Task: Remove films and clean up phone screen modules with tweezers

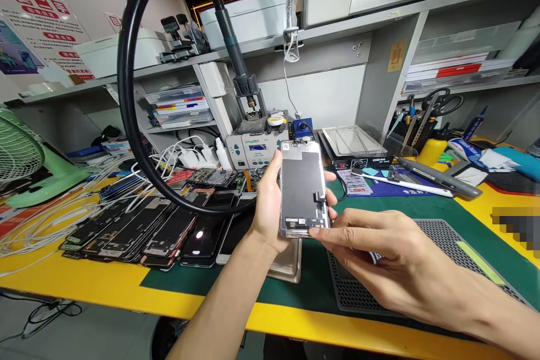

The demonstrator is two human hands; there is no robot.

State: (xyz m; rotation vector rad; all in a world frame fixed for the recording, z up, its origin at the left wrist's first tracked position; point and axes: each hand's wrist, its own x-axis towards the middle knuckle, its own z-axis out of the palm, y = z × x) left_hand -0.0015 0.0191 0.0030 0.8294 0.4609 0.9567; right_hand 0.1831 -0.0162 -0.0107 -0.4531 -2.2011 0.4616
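Observation:
A phone screen [300,185] is held up with its dark back towards me, a small flex cable and label strip near its lower end. My left hand [270,202] is closed around it, thumb along the left edge and fingertips showing past the right edge. My right hand [379,259] pinches the screen's lower right corner between thumb and index finger, the other fingers curled beneath. Behind my left wrist, a clear tray [294,261] lies on the green mat [270,287]. Below my right hand is a dark honeycomb-patterned pad [439,236].
Rows of phone screens [135,228] and white cables [37,225] cover the left, near a green fan [37,163]. A hot-air station [257,149] with a looping black hose [126,67] stands behind. A heating plate [354,143], soldering tools and scissors [442,101] sit right.

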